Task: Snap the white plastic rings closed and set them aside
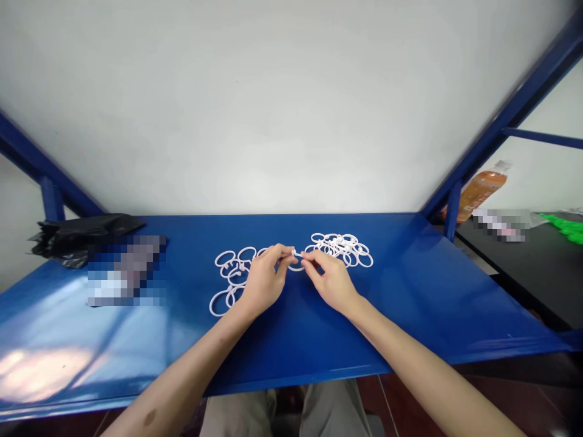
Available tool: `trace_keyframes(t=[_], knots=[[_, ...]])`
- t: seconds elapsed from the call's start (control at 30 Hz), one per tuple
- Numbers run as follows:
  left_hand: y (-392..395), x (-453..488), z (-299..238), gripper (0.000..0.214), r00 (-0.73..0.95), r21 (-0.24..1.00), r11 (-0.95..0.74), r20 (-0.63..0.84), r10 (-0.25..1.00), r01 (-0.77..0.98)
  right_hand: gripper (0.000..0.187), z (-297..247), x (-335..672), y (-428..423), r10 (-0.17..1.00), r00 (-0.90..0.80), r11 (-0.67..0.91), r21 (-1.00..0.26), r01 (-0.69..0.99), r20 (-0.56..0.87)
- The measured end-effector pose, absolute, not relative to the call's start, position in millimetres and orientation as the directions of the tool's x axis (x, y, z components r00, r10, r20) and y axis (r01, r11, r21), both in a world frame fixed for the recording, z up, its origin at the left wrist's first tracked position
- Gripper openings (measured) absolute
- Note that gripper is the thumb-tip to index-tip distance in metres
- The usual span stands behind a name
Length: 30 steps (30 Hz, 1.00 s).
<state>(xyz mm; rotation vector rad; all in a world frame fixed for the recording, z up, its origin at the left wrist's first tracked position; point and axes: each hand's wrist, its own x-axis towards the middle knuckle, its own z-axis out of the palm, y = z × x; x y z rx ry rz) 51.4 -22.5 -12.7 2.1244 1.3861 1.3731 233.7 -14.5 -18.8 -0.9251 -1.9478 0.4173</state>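
Between my two hands, just above the blue table, is a thin white plastic ring with a small clasp-like part at its top. My left hand pinches that small part between thumb and fingertips. From the other side, my right hand pinches the ring close by with its thumb and index finger. Several white rings lie spread out beside my left hand, some partly hidden behind it. A denser pile of white rings lies behind and to the right of my right hand.
The blue table has a blue metal frame. At left lie a black plastic bag and a blurred-out flat object. On a black surface at right are an orange drink bottle and something bright green. A pale wall stands behind.
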Motion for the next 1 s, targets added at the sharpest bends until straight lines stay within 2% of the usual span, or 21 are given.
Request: trace_keyframes(t=[0.17,0.4,0.53,0.63,0.73,0.87,1.0], knots=[[-21.5,48.8,-20.6,0.01,0.169,0.547,-0.578,0.621,0.765,0.606,0.015,-25.8,235.3,-15.8,0.674,-0.41,0.731,-0.474,0.491,0.614],[-19.9,49.3,-7.7,0.009,0.285,0.452,-0.665,0.655,0.7,0.594,0.008,-17.1,235.9,-11.3,0.687,-0.339,0.71,-0.493,0.504,0.643],[-21.1,46.1,-3.7,0.01,0.265,0.458,-0.595,0.6,0.755,0.66,0.015,-9.0,240.1,-13.6,0.701,-0.311,0.704,-0.55,0.45,0.642],[-21.1,43.9,-4.9,0.019,0.258,0.46,-0.533,0.534,0.805,0.71,0.014,-7.5,241.8,-15.6,0.708,-0.374,0.704,-0.56,0.436,0.6],[-20.9,44.3,-8.4,0.023,0.335,0.41,-0.563,0.506,0.795,0.718,0.011,-9.8,240.4,-15.7,0.707,-0.429,0.707,-0.548,0.447,0.562],[-20.9,46.3,-11.5,0.022,0.396,0.333,-0.63,0.553,0.733,0.701,0.011,-11.6,239.4,-12.2,0.705,-0.408,0.708,-0.54,0.455,0.58],[-16.7,41.4,-8.7,0.025,0.293,0.282,-0.557,0.622,0.726,0.781,0.012,-8.5,253.6,1.1,0.71,-0.275,0.66,-0.476,0.582,0.648]])
